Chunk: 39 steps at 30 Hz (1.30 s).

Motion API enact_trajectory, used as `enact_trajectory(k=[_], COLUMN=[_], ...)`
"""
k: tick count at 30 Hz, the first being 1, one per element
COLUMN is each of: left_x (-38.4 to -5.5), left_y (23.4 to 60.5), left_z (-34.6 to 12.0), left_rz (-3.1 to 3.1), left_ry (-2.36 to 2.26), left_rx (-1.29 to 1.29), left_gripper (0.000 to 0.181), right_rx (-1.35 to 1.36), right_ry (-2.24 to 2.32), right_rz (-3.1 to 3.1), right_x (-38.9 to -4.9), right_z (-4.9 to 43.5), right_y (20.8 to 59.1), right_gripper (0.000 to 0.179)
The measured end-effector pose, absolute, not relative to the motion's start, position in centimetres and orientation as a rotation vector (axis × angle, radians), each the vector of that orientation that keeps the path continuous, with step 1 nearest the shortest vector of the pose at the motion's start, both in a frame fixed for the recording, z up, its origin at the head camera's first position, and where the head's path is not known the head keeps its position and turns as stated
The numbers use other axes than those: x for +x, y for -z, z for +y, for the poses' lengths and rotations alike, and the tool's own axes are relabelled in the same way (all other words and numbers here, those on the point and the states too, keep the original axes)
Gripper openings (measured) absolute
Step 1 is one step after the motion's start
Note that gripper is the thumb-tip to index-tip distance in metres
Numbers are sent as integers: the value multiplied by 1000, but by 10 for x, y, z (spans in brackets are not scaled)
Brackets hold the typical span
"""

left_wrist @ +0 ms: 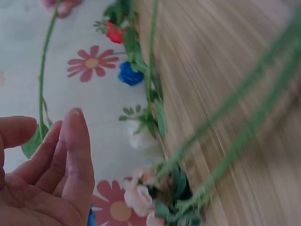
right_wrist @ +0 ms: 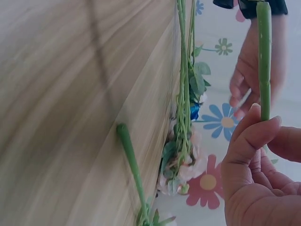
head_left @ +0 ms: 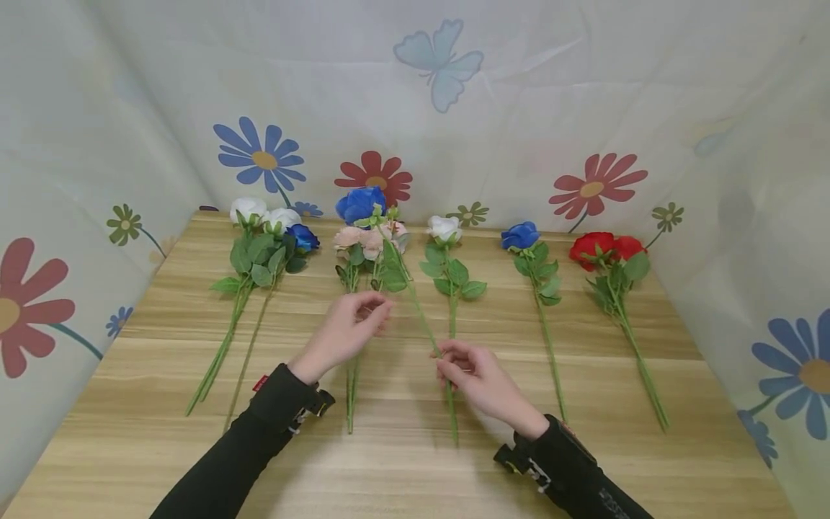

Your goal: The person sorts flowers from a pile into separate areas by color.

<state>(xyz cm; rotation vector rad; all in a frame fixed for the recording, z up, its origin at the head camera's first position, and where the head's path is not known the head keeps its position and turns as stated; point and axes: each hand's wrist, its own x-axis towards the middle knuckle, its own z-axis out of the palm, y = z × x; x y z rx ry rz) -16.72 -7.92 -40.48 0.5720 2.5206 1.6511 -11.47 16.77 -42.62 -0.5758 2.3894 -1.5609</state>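
Observation:
My right hand pinches the lower stem of a blue rose between thumb and fingers. Its stem slants up and left, with the bloom overlapping the pink flowers in the head view. In the right wrist view the cut stem end sticks out past the fingertips. My left hand, fingers loosely bent and holding nothing, hovers left of that stem, over the stems of the pink flowers. Just behind the right hand, a single white rose lies on the wooden table.
At the left lie white roses with a second blue rose beside them. Right of the middle is another blue rose, then red roses at the far right. A flower-printed cloth hangs around the table.

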Motion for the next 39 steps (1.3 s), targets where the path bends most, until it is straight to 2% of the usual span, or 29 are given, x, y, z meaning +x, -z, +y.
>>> enact_trajectory(k=[13, 25, 39], left_x=[-167, -166, -163], left_y=[422, 430, 431], left_z=[-127, -171, -183], left_rz=[3079, 3314, 3357], left_ry=[-1126, -973, -924], left_rx=[609, 641, 599], left_gripper=[32, 35, 32], right_rx=[-415, -303, -250], right_ry=[1576, 1555, 1257], right_rz=[2446, 2614, 2801], right_x=[-117, -124, -136], right_z=[205, 258, 312], right_y=[418, 418, 424], right_gripper=[28, 28, 32])
